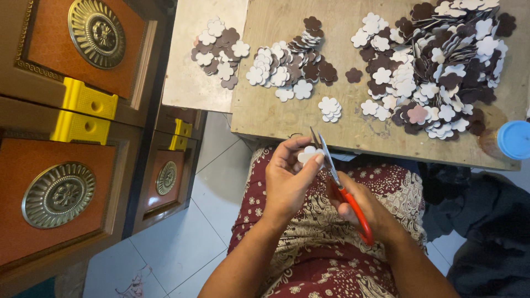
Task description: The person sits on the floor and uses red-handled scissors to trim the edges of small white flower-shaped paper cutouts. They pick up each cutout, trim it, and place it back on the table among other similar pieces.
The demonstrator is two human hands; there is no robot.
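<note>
Head view — left hand pinching flower cutout, right hand gripping scissors

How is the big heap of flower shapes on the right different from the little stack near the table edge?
The big heap sprawls loosely over the wooden table, while the little stack is piled neatly. The big heap mixes brown and white flower shapes, with one pinkish; the little stack shows only white. The big heap holds far more pieces. Both are flat flower cutouts, like the one in the left hand.
</note>
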